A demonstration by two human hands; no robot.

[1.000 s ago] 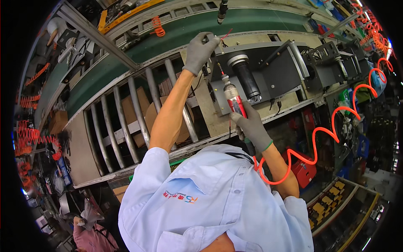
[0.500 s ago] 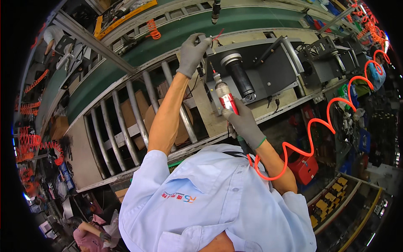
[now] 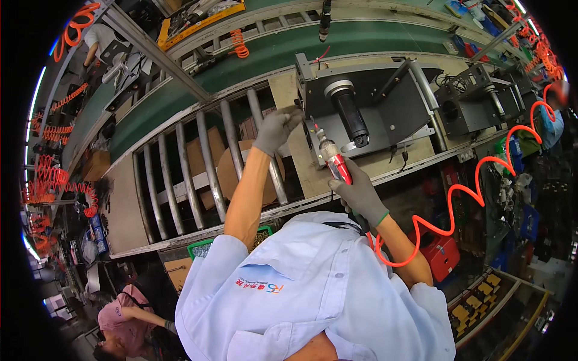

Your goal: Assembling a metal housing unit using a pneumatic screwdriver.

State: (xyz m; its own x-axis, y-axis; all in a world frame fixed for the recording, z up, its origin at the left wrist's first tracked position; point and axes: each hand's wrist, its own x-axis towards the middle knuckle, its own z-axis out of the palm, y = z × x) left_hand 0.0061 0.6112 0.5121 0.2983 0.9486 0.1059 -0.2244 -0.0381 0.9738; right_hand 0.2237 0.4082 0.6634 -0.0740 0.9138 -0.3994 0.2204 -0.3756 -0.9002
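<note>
Both my hands wear grey gloves. A red and silver air screwdriver (image 3: 335, 157) is gripped in my right hand (image 3: 360, 191), its bit pointing up and away toward the left side of a dark grey metal housing (image 3: 388, 129). My left hand (image 3: 277, 131) is beside that housing's left edge, its fingertips smeared by motion; I cannot tell whether they hold anything. Inside the housing lies a black cylinder (image 3: 349, 114) with a silver ring at its far end. An orange coiled air hose (image 3: 453, 210) runs from near my right hand off to the right.
Metal rollers (image 3: 208, 162) of the conveyor lie to the left. Another dark housing (image 3: 472, 102) stands to the right. Beyond is a green belt (image 3: 271, 51), with a hanging tool (image 3: 325, 21) above it. A green bin (image 3: 201, 248) is near my left elbow; other people work at the left.
My left hand has come down from the housing's far left corner to its left side. The screwdriver stays in my right hand, and the whole view has shifted a little.
</note>
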